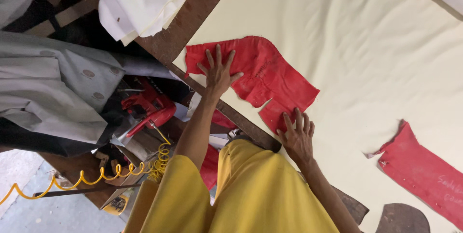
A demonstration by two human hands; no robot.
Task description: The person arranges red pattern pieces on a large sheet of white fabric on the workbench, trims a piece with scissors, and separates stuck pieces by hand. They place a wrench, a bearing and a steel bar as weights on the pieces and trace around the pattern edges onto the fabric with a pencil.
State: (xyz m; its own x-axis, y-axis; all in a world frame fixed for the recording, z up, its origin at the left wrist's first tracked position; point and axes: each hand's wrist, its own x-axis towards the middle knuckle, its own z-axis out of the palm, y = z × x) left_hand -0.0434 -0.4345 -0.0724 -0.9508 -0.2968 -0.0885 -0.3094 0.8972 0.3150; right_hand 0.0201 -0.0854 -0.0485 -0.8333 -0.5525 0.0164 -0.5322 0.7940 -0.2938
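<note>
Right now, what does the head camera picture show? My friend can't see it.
A person in a yellow shirt presses both flat hands, left hand and right hand, on a red pattern piece lying on cream sheet material. A red power tool lies beside it.

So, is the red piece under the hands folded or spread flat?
Spread flat: the red piece lies open on the cream sheet, both palms pressing it.

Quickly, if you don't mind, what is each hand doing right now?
Left hand: open, fingers spread, pressed flat on the red pattern piece.
Right hand: open, flat on the same piece's lower edge.
</note>
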